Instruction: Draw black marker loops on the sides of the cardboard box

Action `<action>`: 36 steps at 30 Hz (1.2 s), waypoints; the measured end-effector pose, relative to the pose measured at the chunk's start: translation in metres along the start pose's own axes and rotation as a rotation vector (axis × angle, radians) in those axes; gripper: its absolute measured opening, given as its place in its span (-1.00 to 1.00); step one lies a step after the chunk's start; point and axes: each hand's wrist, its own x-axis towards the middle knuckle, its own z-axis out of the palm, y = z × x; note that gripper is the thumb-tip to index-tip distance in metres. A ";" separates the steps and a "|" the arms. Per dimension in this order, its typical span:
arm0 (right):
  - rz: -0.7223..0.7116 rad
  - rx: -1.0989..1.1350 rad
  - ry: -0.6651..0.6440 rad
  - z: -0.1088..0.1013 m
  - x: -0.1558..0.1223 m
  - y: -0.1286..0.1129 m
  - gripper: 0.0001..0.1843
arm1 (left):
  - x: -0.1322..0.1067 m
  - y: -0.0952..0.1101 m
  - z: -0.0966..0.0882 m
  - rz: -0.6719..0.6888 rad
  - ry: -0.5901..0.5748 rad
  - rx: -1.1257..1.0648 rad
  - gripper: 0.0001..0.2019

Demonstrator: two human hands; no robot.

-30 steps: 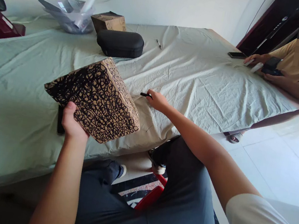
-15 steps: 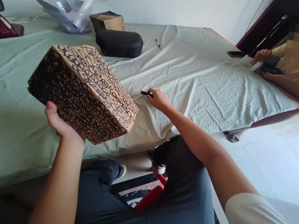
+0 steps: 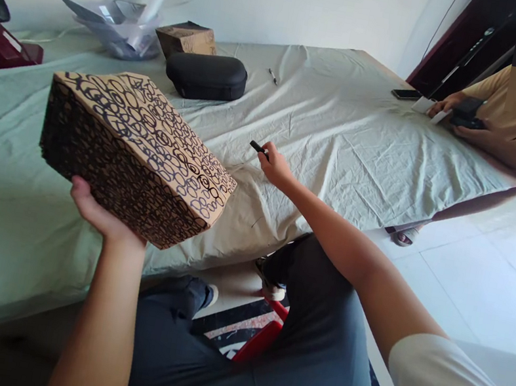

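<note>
My left hand [image 3: 95, 214] holds up a cardboard box [image 3: 135, 151] covered in black scribbled loops, gripping it from underneath above the near edge of the bed [image 3: 357, 137]. The box is tilted, its top face towards me. My right hand [image 3: 275, 166] is closed on a black marker pen [image 3: 258, 148], raised just above the pale green sheet to the right of the box.
At the back of the bed lie a black hard case [image 3: 207, 75], a small brown box [image 3: 186, 38], a clear plastic bag [image 3: 118, 25] and a loose pen [image 3: 273, 76]. Another person [image 3: 513, 131] sits at the right with a phone [image 3: 406, 94] nearby. A red stool [image 3: 261, 343] stands between my legs.
My left hand has turned the box so a different face is up and shifted it left. My right hand has lifted the marker slightly off the sheet.
</note>
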 end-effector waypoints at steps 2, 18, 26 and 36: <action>0.005 0.050 0.013 0.000 0.001 0.002 -0.71 | 0.001 -0.001 -0.001 -0.009 0.015 0.006 -0.15; -0.045 0.398 0.198 0.008 0.012 0.015 -0.88 | -0.004 -0.001 0.006 0.011 0.075 -0.110 -0.14; -0.033 0.470 0.232 0.002 0.008 0.010 -0.82 | -0.004 -0.001 0.006 -0.001 0.095 -0.110 -0.18; -0.119 0.291 0.205 -0.008 -0.005 -0.005 -0.48 | -0.006 0.000 0.006 -0.019 0.122 -0.113 -0.22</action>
